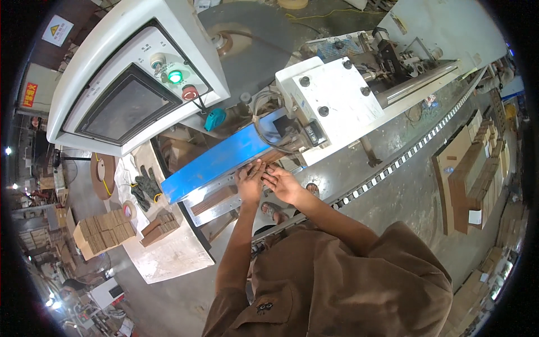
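My left hand and my right hand are close together at the front side of a long blue metal guard on a machine. Their fingers are closed on a narrow brown strip, which runs along the guard toward the machine's white head block. My fingers cover part of that strip, so its near end is hidden. Beside my left wrist, another brown strip lies on a metal plate below the guard.
A control box with a dark screen, lit green button and red knob stands left. Stacked brown blocks, dark gloves and a tape roll rest at the table. Long brown boards are stacked at right.
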The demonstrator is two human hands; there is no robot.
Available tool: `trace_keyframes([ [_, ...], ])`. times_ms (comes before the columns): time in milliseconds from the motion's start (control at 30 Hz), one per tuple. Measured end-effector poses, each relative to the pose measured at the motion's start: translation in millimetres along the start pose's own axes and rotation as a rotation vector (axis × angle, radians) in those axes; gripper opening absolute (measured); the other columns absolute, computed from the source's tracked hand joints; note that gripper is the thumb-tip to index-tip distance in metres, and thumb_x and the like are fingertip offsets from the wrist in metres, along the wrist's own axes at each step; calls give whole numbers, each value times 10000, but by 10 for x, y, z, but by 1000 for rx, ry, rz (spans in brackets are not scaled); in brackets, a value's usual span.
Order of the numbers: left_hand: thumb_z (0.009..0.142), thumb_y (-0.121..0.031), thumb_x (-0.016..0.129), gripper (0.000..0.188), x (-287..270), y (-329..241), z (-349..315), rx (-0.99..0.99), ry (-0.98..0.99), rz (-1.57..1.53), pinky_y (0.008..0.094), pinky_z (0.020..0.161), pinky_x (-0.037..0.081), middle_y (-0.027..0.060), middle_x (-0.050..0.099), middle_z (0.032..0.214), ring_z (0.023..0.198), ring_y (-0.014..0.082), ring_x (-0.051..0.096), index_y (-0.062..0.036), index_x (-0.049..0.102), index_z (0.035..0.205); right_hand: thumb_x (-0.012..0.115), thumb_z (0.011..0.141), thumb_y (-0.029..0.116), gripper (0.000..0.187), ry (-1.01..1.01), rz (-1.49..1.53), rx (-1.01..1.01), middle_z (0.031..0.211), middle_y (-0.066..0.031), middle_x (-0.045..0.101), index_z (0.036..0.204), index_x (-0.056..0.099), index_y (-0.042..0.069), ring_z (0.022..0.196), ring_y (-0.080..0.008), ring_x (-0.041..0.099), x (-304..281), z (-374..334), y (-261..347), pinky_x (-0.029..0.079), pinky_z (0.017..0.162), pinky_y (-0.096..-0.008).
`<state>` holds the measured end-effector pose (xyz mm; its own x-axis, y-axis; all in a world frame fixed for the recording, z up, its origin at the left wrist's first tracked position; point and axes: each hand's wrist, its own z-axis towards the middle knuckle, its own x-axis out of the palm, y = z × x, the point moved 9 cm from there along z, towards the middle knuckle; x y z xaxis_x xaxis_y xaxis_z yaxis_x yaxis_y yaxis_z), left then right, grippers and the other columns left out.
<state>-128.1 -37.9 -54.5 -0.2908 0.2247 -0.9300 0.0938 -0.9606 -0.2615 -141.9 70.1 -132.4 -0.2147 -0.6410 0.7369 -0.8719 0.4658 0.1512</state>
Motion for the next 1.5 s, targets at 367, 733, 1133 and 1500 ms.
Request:
trace_keyframes([
  [367,810,-127,711,469,55,-313,264,-68,-118,-111,449,1014,411,48,701,1038,1066,264,610,-216,708,1270,606,931,143,643,-14,-134,-104,1511,13,508,1550,435,126,1320,-190,506,-76,-266,328,353,1173,-389],
  [733,907,-168,677,332,-483,-261,24,-38,-194,20,464,968,431,32,694,941,1072,239,592,-165,708,1238,636,950,290,452,-189,-372,-91,1322,-22,577,1363,569,119,1157,-211,571,-481,-870,540,477,1006,-391],
  [1133,895,-235,766,567,-1602,1036,-891,-220,174,192,521,1159,278,68,595,1418,1338,273,501,-138,586,1423,634,988,318,424,-69,-346,138,1223,-56,581,1322,580,63,1079,-225,578,-456,-989,-69,463,1014,-389],
  [1500,871,-156,684,429,-1219,-198,-345,-174,14,219,529,1103,375,93,601,1277,1232,310,549,-91,647,1293,566,1032,350,454,-84,-300,62,1341,-75,574,1374,548,53,1174,-247,570,-320,-892,285,450,1076,-390],
])
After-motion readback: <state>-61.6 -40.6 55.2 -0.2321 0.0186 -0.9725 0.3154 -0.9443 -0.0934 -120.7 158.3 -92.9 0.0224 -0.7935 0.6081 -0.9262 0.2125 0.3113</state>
